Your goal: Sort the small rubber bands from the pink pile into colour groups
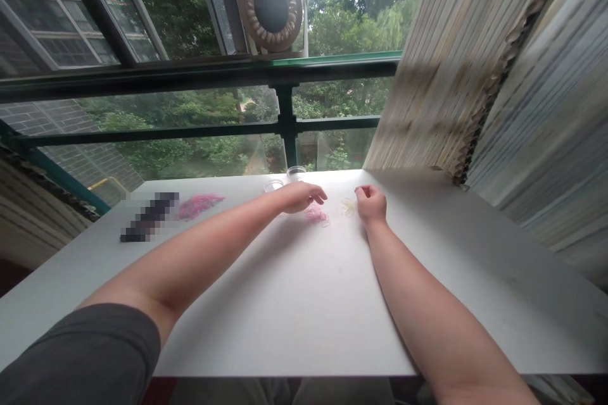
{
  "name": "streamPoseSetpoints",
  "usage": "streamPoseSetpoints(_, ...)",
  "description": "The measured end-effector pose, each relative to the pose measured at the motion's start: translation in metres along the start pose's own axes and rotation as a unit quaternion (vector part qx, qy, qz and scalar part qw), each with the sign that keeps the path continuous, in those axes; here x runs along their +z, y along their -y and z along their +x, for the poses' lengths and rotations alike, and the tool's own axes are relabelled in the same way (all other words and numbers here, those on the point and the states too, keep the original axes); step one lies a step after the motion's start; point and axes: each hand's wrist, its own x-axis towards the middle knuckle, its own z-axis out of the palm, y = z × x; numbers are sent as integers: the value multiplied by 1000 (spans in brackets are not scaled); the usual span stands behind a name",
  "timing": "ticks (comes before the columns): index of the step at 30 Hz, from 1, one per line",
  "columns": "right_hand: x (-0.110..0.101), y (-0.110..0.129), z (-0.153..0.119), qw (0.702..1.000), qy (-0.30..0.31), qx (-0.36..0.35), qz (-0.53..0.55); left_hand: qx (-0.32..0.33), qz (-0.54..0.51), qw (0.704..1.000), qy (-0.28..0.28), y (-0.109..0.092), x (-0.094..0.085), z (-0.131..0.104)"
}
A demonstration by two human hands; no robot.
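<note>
My left hand (303,197) reaches across the white table (285,304) above a small pile of pink rubber bands (315,213). Its fingers are stretched out and slightly parted, with nothing visible in them. To the right, my right hand (372,204) is closed, thumb against fingers, beside a few pale yellow rubber bands (348,206). Whatever those fingers may hold is too small to see. Behind my left hand stand two clear round containers, one nearer (274,186) and one farther (297,171); the nearer is partly hidden by that hand.
A larger heap of pink and purple bands (199,205) lies left of my left forearm. Next to it is a dark, pixelated long object (149,217). A round fan (272,5) stands at the window beyond the green railing (190,76). Curtains (427,69) hang at the right.
</note>
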Motion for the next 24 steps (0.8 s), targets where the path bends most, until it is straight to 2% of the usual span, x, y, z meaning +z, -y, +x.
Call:
streamPoseSetpoints(4, 0, -3, 1, 1000, -3, -1, 0, 28, -92, 989, -110, -10, -12, -12)
streamPoseSetpoints(7, -1, -3, 0, 1000, -7, -3, 0, 25, -183, 955, -231, -8, -16, -32)
streamPoseSetpoints(9, -2, 0, -1, 1000, -9, -7, -2, 5, -231, 921, -313, 2, -12, -51)
streamPoseSetpoints(11, -4, 5, -5, 1000, -8, -12, -3, -35, -256, 892, -370, 17, -4, -74)
streamPoseSetpoints(13, -5, 12, -11, 1000, 0, -24, -4, -96, -262, 872, -403, 36, 5, -98)
streamPoseSetpoints(15, -5, 20, -19, 998, 22, -51, -8, -157, -254, 862, -410, 55, 12, -122)
streamPoseSetpoints(17, -4, 30, -30, 994, 60, -87, -18, -193, -231, 862, -408, 73, 14, -142)
streamPoseSetpoints(20, 0, 45, -52, 978, 158, -133, -37, -227, -173, 867, -409, 94, 12, -168)
streamPoseSetpoints(22, 4, 56, -71, 953, 259, -153, -46, -241, -131, 871, -409, 106, 11, -184)
streamPoseSetpoints(24, 8, 66, -93, 909, 370, -178, -73, -258, -88, 872, -407, 117, 11, -198)
